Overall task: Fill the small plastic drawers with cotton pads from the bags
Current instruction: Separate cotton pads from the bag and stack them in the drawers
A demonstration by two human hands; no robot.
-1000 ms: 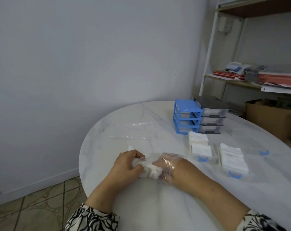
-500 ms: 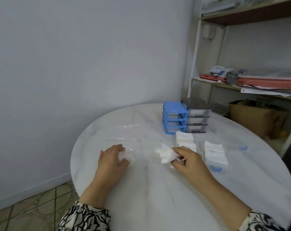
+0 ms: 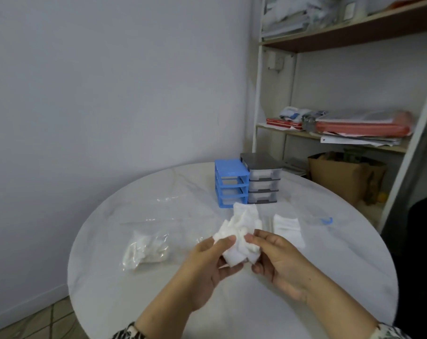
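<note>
Hands meet above the near middle of the round white worktop (image 3: 268,302), sharing one loose bunch of cotton pads (image 3: 237,241). The left hand (image 3: 207,267) has its grip closed on the bunch, thumb pressed on top and fingers curled beneath; the right hand (image 3: 278,258) pinches the right edge of the same bunch with curled fingers. The bunch is lifted off the surface. To the left lies a clear plastic bag (image 3: 146,248) with more white pads inside, flat on the worktop, well apart from the hands. Just beyond the held pads sits a clear drawer (image 3: 287,226) pulled out and stacked with white squares, and farther right a second clear drawer with a blue handle (image 3: 326,220), its contents hard to tell. At the far side stand a blue drawer frame (image 3: 230,183) and, touching it on the right, a grey drawer unit (image 3: 262,181) with its drawers in place. A shelf rack (image 3: 330,140) with papers and red folders stands at the right, a cardboard box (image 3: 339,177) on the floor beneath
</note>
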